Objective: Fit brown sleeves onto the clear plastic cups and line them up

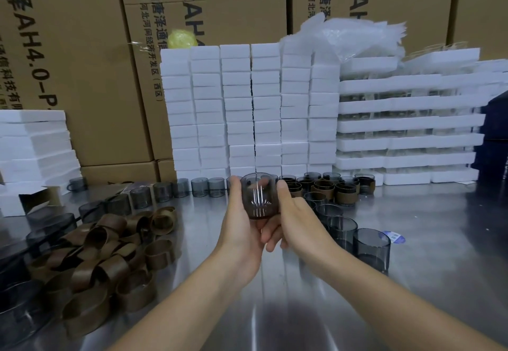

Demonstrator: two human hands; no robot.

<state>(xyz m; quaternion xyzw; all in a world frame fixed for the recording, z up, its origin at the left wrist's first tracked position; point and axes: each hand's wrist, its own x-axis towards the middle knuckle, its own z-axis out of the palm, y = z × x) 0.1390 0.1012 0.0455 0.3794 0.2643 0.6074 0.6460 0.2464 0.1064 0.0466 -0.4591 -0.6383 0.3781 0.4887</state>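
- One smoky clear cup (258, 198) is held up above the steel table (275, 309), at the middle of the view, mouth tilted away from the camera. I can't make out a sleeve on it.
- The left hand (242, 221) grips the cup's left wall, thumb up near the rim and fingers curled underneath.
- The right hand (292, 217) grips the right wall, thumb against the side and fingers curled below the base, touching the left hand's fingers.
- At 8 o'clock from the held cup lies a loose heap of brown sleeves (104, 257). There are well over twenty, too tangled for an exact count.
- From 9 to 11 o'clock a curved row of bare cups (199, 187) stands on the table. At least seven are visible, and the far left ones are blurred.
- At 2 o'clock is a cluster of sleeved cups (324, 188), roughly nine, overlapping one another.
- From 3 to 4 o'clock a diagonal line of unsleeved cups (371, 251) stands side by side. I count four.
- A blue-and-white sticker (394, 238) lies just beside the nearest of these.
- At 12 o'clock stand six columns of white foam blocks (239, 108). Stacked foam trays (406, 130) are at 1 o'clock, clear plastic bags (357, 34) lie on top, and cardboard boxes (82, 62) are behind.
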